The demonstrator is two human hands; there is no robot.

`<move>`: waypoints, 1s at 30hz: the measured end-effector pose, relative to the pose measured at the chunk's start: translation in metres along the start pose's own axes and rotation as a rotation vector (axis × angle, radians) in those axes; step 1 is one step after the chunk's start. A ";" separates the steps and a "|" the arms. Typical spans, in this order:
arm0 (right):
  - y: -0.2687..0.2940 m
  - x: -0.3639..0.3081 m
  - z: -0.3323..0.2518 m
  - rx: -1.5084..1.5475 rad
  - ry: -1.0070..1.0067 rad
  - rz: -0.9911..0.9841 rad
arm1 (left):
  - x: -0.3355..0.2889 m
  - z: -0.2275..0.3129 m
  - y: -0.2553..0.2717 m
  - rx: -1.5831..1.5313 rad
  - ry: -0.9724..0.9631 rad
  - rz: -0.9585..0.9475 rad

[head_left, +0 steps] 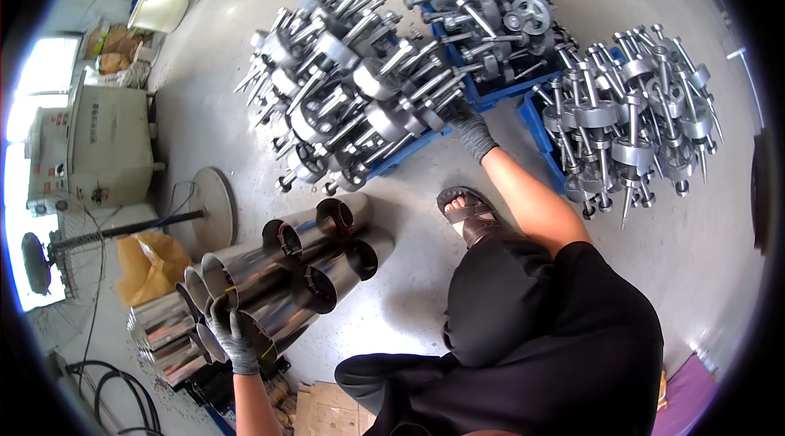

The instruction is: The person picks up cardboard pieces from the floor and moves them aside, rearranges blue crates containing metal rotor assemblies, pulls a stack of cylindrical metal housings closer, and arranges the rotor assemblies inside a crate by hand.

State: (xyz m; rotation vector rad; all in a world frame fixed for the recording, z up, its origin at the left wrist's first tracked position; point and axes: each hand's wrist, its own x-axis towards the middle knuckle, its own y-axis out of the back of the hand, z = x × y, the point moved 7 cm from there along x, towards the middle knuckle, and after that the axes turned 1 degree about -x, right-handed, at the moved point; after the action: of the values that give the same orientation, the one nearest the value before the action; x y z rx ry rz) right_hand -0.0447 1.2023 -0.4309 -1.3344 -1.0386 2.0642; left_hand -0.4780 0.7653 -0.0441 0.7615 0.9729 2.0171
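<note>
At the lower left, my left hand [233,336], in a grey glove, rests against the ends of stacked shiny steel tubes [274,289]. Its fingers are stretched out along an open tube rim, with the thumb apart. My right hand [473,132], also gloved, reaches forward to the near corner of a blue crate [417,147] heaped with metal shafts carrying wheel-like discs [327,101]. Its fingers are dark and partly hidden beside the shaft ends, so their grip cannot be made out.
More shaft-and-wheel parts fill a blue crate [507,92] at the back and another heap [630,117] on the right. A pedestal fan [123,227], a brown bag [151,264] and a pale machine cabinet [110,146] stand at the left. Cardboard [331,410] lies near my body.
</note>
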 end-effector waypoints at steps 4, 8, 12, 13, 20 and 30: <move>0.006 0.033 -0.030 -0.219 -0.133 -0.344 | 0.005 0.013 -0.006 0.044 0.013 0.015; 0.013 0.063 -0.039 -0.275 -0.242 -0.543 | 0.006 0.016 0.000 0.031 -0.005 0.024; 0.016 0.080 -0.055 -0.271 -0.282 -0.654 | 0.010 0.022 -0.003 0.074 -0.028 0.025; 0.015 0.081 -0.054 -0.263 -0.297 -0.675 | 0.010 0.019 -0.001 0.132 -0.050 0.031; 0.018 0.040 0.008 -0.212 -0.480 -0.907 | 0.002 0.015 0.006 0.210 0.028 0.004; 0.112 0.037 -0.008 -0.192 0.084 -0.300 | 0.015 0.031 -0.008 0.088 -0.106 0.009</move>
State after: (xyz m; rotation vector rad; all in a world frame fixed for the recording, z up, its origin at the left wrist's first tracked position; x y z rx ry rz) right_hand -0.0508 1.1640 -0.5429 -1.2545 -1.3370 1.7097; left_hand -0.4597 0.7927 -0.0318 0.9117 1.0032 1.9315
